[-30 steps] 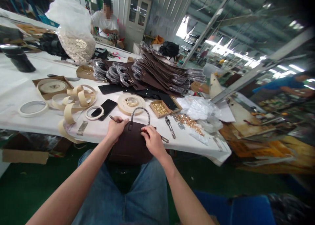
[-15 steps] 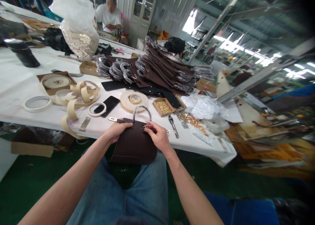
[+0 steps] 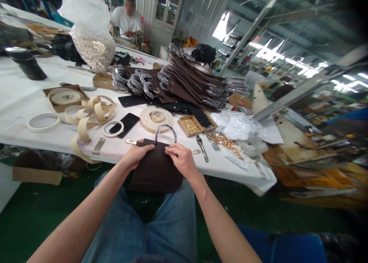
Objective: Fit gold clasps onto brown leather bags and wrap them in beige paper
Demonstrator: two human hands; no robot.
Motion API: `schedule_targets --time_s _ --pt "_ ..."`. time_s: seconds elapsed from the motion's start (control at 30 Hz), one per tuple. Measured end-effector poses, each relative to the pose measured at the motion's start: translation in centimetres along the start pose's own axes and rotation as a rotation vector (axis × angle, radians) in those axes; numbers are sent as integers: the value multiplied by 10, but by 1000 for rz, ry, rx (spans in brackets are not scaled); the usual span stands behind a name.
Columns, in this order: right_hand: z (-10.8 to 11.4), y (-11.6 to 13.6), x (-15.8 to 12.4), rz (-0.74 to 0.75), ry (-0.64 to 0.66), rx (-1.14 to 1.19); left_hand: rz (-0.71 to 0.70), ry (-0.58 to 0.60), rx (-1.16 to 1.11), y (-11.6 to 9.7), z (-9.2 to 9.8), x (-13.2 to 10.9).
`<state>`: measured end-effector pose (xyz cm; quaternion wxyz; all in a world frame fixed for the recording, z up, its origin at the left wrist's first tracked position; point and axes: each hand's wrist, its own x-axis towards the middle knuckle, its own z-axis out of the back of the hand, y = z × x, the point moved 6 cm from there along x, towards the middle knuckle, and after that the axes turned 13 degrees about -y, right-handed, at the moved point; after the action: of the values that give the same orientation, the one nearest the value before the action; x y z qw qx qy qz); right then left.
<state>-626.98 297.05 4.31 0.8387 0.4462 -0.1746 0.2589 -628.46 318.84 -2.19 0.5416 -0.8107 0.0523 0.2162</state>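
While the left hand [image 3: 138, 155] steadies the dark brown bag [image 3: 156, 171] at its upper left edge, the right hand [image 3: 182, 157] works at the upper right of the same face. Compared with half a second earlier, the right fingers have shifted slightly left, and the small gold-coloured piece [image 3: 165, 150] they pinch now shows only at the fingertips, close against the bag. This places the work, in all likelihood, at the fitting point beside the right foot of the wrapped handle [image 3: 166, 126]; whether the piece is seated cannot be told, as the fingers cover it. The left fingers remain clamped on the bag, thumb on the front face. The left metal tip [image 3: 131, 142], projecting past the left hand, now shows a gold face; the right metal tip [image 3: 196, 152] projects beyond the right hand. The bag is located at the near edge of the table [image 3: 17, 132], its lower part above the person's jeans [image 3: 161, 224]. On the table, the box of gold parts [image 3: 189, 125], the loose gold parts [image 3: 225, 143] and the hand tool [image 3: 202, 148] have not moved.
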Motion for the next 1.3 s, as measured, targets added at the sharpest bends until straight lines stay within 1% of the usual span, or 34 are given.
schedule_targets --time_s 0.2,0.4,0.53,0.67,0.73,0.83,0.9,0.97,1.0,1.07,1.13,1.17,1.2,1.23,1.27,1.3 --pt "-4 5 1 79 12 -112 -32 -18 19 -3 0 -5" --pt "-11 14 3 176 153 -266 -61 -99 108 0 3 0" --pt "-12 15 7 194 187 -305 -110 -122 164 2 4 3" --pt "-16 14 10 253 281 -338 -93 -172 173 2 4 0" --pt "-15 15 11 242 308 -333 -94 -169 149 -1 2 -4" --pt "-7 17 13 183 311 -274 -94 -148 129 -6 -4 -9" --pt "2 16 15 78 251 -164 -127 -122 147 -12 -9 -11" --pt "13 9 16 -94 126 -45 -216 -78 194 -21 -15 -14" --pt "19 5 16 -171 46 -24 -273 -61 226 -26 -17 -16" --pt "31 -3 16 -246 -128 -94 -380 -51 310 -38 -18 -22" --pt "43 -7 15 -271 -303 -245 -462 -79 418 -48 -16 -33" --pt "49 -7 15 -296 -368 -302 -489 -108 475 -54 -16 -40" --pt "55 -7 15 -333 -397 -330 -513 -154 530 -59 -19 -48" --pt "59 -6 15 -373 -380 -332 -535 -204 577 -64 -25 -55" --pt "64 -2 16 -402 -327 -313 -557 -259 604 -70 -37 -61" --pt "68 4 18 -417 -249 -281 -590 -305 611 -76 -55 -66"
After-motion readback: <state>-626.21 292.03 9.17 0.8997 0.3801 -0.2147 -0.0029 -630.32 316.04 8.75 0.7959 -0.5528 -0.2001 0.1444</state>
